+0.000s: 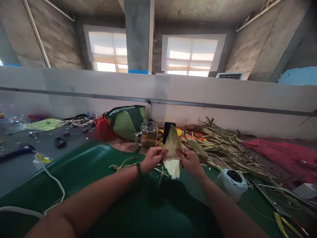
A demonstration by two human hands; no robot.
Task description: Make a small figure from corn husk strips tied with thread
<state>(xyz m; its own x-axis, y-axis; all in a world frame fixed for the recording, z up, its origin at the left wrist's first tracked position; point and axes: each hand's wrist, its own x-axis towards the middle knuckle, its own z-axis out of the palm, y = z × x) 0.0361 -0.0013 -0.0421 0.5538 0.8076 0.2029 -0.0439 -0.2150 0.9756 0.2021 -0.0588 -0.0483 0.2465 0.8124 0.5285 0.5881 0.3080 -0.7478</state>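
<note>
Dial: centred on the held husk, twelve pointing away from the person.
Corn husk (172,147): held above the green sheet (106,205), its narrow tip at twelve, its paler, ragged end at six.
Left hand (154,158): at nine, fingers pinching the husk's edge, thumb on the near face; a dark beaded bracelet (139,169) circles the wrist.
Right hand (191,161): at three, thumb and fingers gripping the opposite edge, so the husk spans the space between both hands.
Smartphone (166,129): black, upright at twelve, partly hidden by the husk's tip.
Glass mug (149,133): at ten, clear, handle turned toward nine.
Green bag (127,123): farther out at ten, behind the mug, a red plastic bag (102,128) against its left side.
Husk pile (223,145): between two and three, dry strips heaped loosely near the white partition (198,119).
String spool (234,186): at four, white, its dark core facing up, just beside the right forearm.
Yellow-handled tool (281,224): at four, farther out; its working end is hard to make out.
Pink cloth (277,153): at three, well apart from the hands.
White cable (59,185): between eight and nine, curving across the sheet.
Counter (84,137): grey, bare of the sheet toward ten, with small clutter on it.
</note>
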